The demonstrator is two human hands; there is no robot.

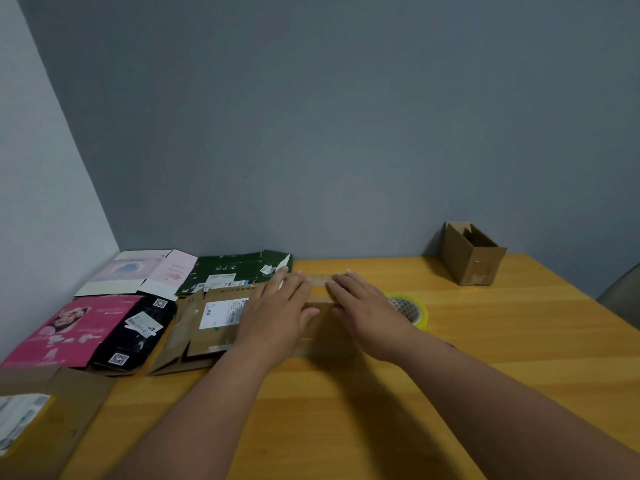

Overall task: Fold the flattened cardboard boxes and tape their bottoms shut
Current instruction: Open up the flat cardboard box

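The wooden table carries everything, and each place below is given from the brown box under the person's hands. That small brown cardboard box sits near the table's middle, already folded into shape, with its upper face turned up and a strip of what looks like clear tape running along the seam toward the far edge.

To the left of it lie the flattened boxes not yet folded: a brown one with a white shipping label just beside it, a black carton and a pink carton farther left, and a green carton with a pale pink-and-white carton behind those. A larger flat brown sheet lies at the near left. Well apart to the far right stands a finished brown box, open side up.

The left hand and the right hand both lie flat on the box, fingers straight and spread, pressing down and clasping nothing. Just right of the box, partly hidden by the right hand, lies the yellow-green tape roll.

The step in hand appears to be smoothing tape over the closed bottom flaps. Next, probably, the box needs turning upright and setting aside, then a flat carton from the left needs drawing in; firm pressure along the seam matters first, or the tape may lift.
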